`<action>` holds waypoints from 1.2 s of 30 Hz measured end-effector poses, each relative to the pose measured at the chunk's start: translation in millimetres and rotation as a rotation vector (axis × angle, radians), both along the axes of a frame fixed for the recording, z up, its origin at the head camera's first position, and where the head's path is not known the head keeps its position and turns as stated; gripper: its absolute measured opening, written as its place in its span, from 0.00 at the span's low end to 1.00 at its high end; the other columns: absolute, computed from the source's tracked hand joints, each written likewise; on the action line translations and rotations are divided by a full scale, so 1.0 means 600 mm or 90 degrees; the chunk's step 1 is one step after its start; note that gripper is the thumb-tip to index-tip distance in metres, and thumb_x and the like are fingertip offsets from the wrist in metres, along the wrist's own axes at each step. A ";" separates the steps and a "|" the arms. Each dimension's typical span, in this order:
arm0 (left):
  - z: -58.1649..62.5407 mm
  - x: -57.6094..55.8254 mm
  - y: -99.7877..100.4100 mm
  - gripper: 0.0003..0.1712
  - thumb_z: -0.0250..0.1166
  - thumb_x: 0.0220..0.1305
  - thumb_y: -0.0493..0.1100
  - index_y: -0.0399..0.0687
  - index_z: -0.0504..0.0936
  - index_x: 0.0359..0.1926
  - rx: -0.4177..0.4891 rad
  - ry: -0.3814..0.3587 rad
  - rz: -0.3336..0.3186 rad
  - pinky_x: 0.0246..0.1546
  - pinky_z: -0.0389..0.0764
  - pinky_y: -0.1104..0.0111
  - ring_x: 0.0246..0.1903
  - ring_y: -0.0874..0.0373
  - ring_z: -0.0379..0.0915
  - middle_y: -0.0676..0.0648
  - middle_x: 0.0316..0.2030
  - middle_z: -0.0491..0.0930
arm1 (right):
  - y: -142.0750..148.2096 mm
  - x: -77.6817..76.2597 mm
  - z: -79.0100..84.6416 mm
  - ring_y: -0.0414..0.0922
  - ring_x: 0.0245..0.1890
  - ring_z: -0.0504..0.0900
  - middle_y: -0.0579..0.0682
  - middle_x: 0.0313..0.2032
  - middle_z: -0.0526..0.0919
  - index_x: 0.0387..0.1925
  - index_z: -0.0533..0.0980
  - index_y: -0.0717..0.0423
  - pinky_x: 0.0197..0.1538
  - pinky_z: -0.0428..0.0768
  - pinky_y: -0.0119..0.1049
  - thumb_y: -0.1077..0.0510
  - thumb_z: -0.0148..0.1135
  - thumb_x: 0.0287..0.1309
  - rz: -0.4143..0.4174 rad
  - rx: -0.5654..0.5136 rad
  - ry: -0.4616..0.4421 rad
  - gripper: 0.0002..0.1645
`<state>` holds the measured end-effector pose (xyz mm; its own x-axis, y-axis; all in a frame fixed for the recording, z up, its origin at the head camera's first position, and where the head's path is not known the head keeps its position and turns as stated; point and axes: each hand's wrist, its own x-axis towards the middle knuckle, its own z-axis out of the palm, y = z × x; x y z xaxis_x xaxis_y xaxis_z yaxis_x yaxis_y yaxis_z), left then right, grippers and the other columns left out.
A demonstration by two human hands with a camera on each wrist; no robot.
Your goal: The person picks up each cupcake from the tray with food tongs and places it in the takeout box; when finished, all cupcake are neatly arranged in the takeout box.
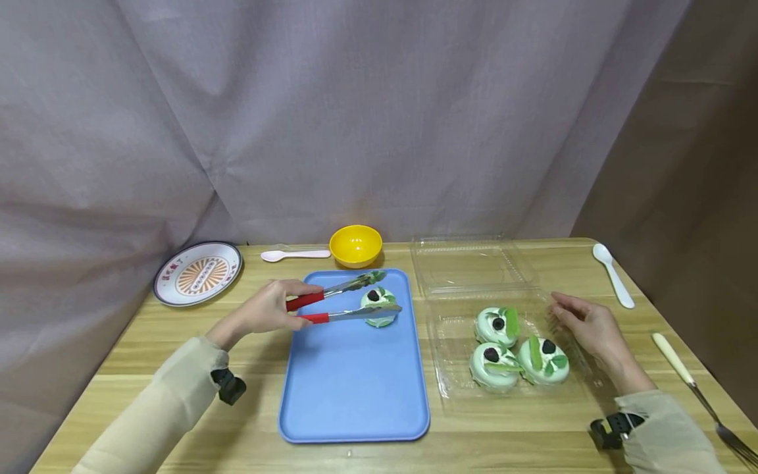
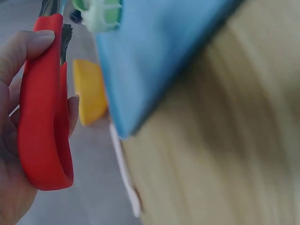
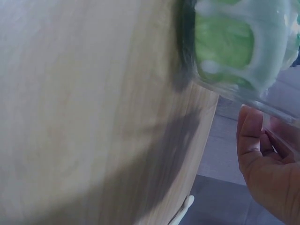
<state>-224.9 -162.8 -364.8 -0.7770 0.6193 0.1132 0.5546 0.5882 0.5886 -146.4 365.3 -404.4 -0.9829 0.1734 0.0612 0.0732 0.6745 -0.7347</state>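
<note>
Tongs sat pinched in our left grip, metal arms spread about the cake on the blue tray; our right grip pinched the edge of the clear box. We judged light, even pressure kindest to the cream. Red writing on the plate was too small to read.

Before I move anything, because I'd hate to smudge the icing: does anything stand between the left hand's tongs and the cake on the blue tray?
Nothing visible does. The left hand holds the tongs at the cake, their arms spread apart; in the head view one arm overlaps it, but contact is unclear.
</note>
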 end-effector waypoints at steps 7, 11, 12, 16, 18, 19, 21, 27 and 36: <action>-0.020 -0.001 -0.018 0.34 0.73 0.47 0.38 0.39 0.79 0.59 -0.025 -0.006 0.013 0.54 0.77 0.55 0.51 0.48 0.77 0.39 0.52 0.82 | 0.000 0.001 0.001 0.14 0.32 0.69 0.71 0.52 0.79 0.63 0.66 0.75 0.33 0.77 0.18 0.61 0.49 0.71 0.001 0.001 0.005 0.26; -0.027 -0.003 -0.018 0.34 0.73 0.48 0.38 0.40 0.79 0.59 -0.032 -0.012 0.011 0.53 0.77 0.56 0.48 0.50 0.77 0.39 0.52 0.83 | -0.001 0.001 0.001 0.15 0.32 0.70 0.70 0.51 0.79 0.63 0.66 0.75 0.33 0.77 0.19 0.61 0.49 0.70 0.001 -0.001 0.011 0.26; -0.028 -0.003 -0.018 0.34 0.73 0.47 0.38 0.40 0.79 0.60 -0.034 -0.013 0.010 0.53 0.77 0.56 0.48 0.50 0.77 0.39 0.52 0.83 | -0.001 0.001 0.001 0.15 0.32 0.69 0.70 0.52 0.79 0.63 0.66 0.75 0.33 0.78 0.19 0.61 0.49 0.70 0.002 -0.001 0.012 0.26; -0.035 -0.005 -0.015 0.34 0.74 0.47 0.38 0.40 0.79 0.59 -0.039 0.003 0.003 0.54 0.78 0.55 0.48 0.50 0.78 0.39 0.52 0.83 | -0.002 0.002 0.002 0.14 0.32 0.69 0.74 0.55 0.75 0.63 0.66 0.75 0.33 0.77 0.19 0.60 0.49 0.71 0.003 -0.001 0.008 0.26; -0.038 -0.005 -0.014 0.34 0.74 0.46 0.38 0.40 0.80 0.59 -0.044 0.014 0.000 0.53 0.78 0.56 0.48 0.51 0.78 0.39 0.52 0.83 | -0.002 0.002 0.002 0.14 0.32 0.68 0.75 0.56 0.74 0.64 0.66 0.75 0.33 0.77 0.19 0.60 0.48 0.71 0.003 -0.001 0.003 0.27; -0.039 -0.005 -0.014 0.34 0.74 0.46 0.38 0.40 0.80 0.58 -0.047 0.018 0.000 0.52 0.79 0.57 0.47 0.52 0.78 0.39 0.52 0.83 | -0.002 0.002 0.002 0.14 0.32 0.68 0.75 0.57 0.74 0.64 0.65 0.75 0.33 0.77 0.19 0.60 0.48 0.71 0.002 -0.001 0.001 0.27; -0.041 -0.005 -0.013 0.34 0.74 0.46 0.39 0.40 0.80 0.58 -0.050 0.018 0.001 0.52 0.79 0.58 0.46 0.53 0.78 0.40 0.52 0.83 | -0.002 0.002 0.002 0.15 0.32 0.68 0.75 0.57 0.74 0.64 0.65 0.75 0.33 0.77 0.19 0.60 0.48 0.71 0.001 0.001 -0.002 0.27; -0.044 -0.005 -0.016 0.33 0.74 0.46 0.38 0.41 0.80 0.58 -0.049 0.005 0.012 0.50 0.79 0.61 0.44 0.54 0.77 0.39 0.52 0.83 | -0.002 0.001 0.005 0.16 0.32 0.69 0.75 0.56 0.75 0.64 0.65 0.75 0.33 0.77 0.19 0.60 0.48 0.72 0.000 0.003 -0.005 0.27; -0.046 -0.004 -0.019 0.32 0.74 0.46 0.39 0.42 0.81 0.57 -0.048 -0.002 0.023 0.43 0.77 0.67 0.41 0.56 0.76 0.40 0.49 0.84 | -0.001 0.002 0.006 0.16 0.31 0.70 0.72 0.51 0.79 0.63 0.66 0.75 0.32 0.77 0.20 0.61 0.49 0.71 0.004 0.013 0.007 0.26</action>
<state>-227.3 -174.3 -392.5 -0.7997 0.5969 0.0640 0.5296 0.6512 0.5435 -145.2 364.4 -400.6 -0.9831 0.1665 0.0757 0.0612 0.6894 -0.7218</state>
